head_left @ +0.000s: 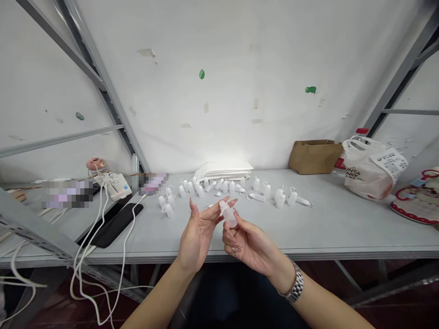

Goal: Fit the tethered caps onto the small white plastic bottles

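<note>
A small translucent plastic squeeze bottle (230, 216) is tilted above the front of the grey table (329, 224). My right hand (248, 242) pinches its lower body between thumb and fingers. My left hand (200, 233) has its thumb raised and its fingers stretched out, with fingertips behind or against the bottle's white top; I cannot tell how firmly they touch it. Beyond my hands stand several similar bottles, such as an upright bottle (280, 200) on the right and another bottle (169, 210) on the left. A capped bottle (257, 197) lies on its side.
A stack of white sheets (224, 170) rests against the wall. At the back right are a brown cardboard box (313, 156) and a white plastic bag (368, 176). White cables (103, 214), a power strip (119, 186) and a black pouch (115, 226) lie left, by the metal shelf post (106, 87).
</note>
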`<state>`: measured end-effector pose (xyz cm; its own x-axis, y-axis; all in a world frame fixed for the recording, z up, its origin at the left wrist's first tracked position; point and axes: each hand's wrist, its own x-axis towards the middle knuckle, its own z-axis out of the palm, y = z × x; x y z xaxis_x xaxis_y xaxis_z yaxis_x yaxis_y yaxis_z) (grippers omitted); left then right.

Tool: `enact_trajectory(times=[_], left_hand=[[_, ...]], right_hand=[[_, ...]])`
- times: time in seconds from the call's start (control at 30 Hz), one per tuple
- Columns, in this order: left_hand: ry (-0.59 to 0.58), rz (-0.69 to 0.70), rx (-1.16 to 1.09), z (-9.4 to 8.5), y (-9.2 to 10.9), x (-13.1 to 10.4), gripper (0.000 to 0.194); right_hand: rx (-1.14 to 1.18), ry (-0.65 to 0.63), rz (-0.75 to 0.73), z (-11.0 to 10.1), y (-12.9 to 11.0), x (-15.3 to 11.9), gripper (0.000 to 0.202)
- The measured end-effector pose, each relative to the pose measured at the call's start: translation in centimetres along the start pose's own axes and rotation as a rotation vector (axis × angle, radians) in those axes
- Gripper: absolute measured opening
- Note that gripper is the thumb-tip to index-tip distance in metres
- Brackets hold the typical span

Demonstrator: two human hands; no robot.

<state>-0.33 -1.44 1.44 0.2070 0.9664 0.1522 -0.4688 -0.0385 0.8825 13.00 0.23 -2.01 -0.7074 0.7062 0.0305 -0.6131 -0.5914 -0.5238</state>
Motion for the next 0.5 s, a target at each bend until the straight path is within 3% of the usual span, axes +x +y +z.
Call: enact_trajectory(times=[0.1,0.23,0.4,0.5], left_hand=[[0.027,0.02,0.047,-0.1,-0.2,0.0,0.045],[0.152,0.034,0.098,-0.6,-1.0,0.5,0.021],[0.17,0.079,0.26,-1.4,-1.1,1.2,0.024],[0.223,0.147,0.514,-3.3,-0.2,2.1,0.032]], right_hand=[[-0.025,-0.001,-0.014,0.0,0.0,0.0,0.03],[-0.197,0.08,-0.084,0.2,0.3,-0.1,0.033],[-0.498,0.228,-0.268,0.3,0.2,0.1,0.023],[-0.526,0.301,-0.317,0.0,-0.6,0.2,0.023]])
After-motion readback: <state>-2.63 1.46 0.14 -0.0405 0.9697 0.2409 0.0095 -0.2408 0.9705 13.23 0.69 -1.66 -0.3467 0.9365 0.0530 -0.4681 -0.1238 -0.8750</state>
